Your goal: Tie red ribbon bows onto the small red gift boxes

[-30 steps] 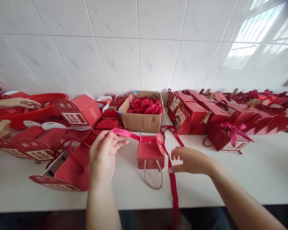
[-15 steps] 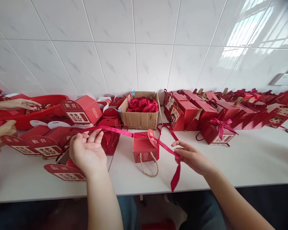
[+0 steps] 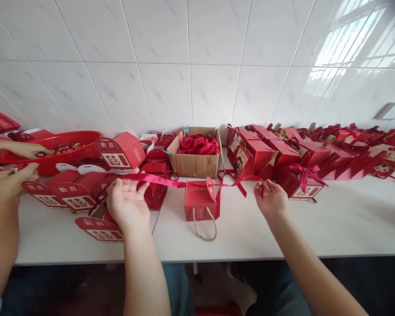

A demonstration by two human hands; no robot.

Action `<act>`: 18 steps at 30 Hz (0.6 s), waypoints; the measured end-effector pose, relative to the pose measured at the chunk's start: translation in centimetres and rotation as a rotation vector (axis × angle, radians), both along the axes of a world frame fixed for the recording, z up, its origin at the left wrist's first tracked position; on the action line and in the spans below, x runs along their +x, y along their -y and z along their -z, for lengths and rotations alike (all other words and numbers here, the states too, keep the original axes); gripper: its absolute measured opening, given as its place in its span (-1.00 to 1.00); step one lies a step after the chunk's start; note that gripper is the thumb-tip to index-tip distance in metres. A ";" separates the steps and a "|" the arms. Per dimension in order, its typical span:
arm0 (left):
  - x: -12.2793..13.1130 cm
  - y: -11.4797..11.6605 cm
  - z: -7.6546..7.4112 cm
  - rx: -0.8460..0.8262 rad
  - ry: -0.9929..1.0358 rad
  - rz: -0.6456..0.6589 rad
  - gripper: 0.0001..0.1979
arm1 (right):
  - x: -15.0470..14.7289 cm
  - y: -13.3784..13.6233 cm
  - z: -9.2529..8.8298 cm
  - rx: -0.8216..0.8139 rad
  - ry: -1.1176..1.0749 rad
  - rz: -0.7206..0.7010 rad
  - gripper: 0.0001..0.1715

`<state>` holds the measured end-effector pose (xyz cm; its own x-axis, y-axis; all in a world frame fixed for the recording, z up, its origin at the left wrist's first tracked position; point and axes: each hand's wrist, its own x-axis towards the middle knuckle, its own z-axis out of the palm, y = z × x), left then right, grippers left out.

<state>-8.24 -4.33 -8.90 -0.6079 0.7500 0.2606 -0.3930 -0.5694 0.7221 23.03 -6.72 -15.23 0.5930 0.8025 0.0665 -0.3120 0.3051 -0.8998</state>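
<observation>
The right hand has swung outward, pinching the ribbon, which now stretches to both sides of the box; the left hand (grip unclear) meets it opposite

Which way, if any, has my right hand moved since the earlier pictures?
Yes: your right hand has moved rightward, closer to the bow-tied box.

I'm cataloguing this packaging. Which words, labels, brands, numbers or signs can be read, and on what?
"歡喜": on the rounded flaps of several red boxes at left.
"囍": on the pale panels below those flaps.
Too small or blurred to read: the label on the small red box in the middle; the picture tags at right.
No brand or number is legible.
</observation>
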 end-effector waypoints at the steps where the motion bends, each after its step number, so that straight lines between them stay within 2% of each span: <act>1: 0.0 0.0 -0.1 0.018 -0.007 0.000 -0.85 | -0.1 -0.3 0.6 -0.005 0.041 0.061 -0.88; 3: 0.0 0.1 -0.3 0.045 -0.004 0.014 -0.86 | -0.7 -0.4 1.4 -0.002 0.142 0.140 -0.79; 5: 0.0 0.1 -0.4 0.056 0.012 0.038 -0.86 | -1.7 -0.3 1.5 0.033 0.413 0.110 -0.61; 7: -0.2 0.1 -0.3 0.063 0.035 0.063 -0.86 | -3.1 -0.3 1.2 0.101 0.804 -0.084 -0.52; 9: -0.3 0.1 -0.3 0.077 0.063 0.098 -0.84 | -4.4 -0.7 0.7 0.157 1.070 -0.311 -0.55; 11: -0.5 0.1 -0.2 0.089 0.096 0.148 -0.81 | -5.3 -1.4 0.3 0.186 1.107 -0.449 -0.62; 14: -0.6 0.1 -0.1 0.083 0.084 0.229 -0.79 | -5.7 -2.6 0.2 0.149 1.025 -0.542 -0.77; 16: -0.4 0.1 0.1 0.060 -0.028 0.213 -0.79 | -5.4 -3.2 0.1 0.085 0.951 -0.601 -0.78; 18: -0.1 0.0 0.4 -0.004 -0.261 0.121 -0.81 | -4.9 -3.6 -0.3 0.030 0.883 -0.679 -0.72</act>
<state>-8.37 -4.35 -9.32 -0.4266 0.8147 0.3928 -0.2590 -0.5262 0.8100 18.14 -3.11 -14.88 -0.2339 0.9332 0.2727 0.3239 0.3392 -0.8832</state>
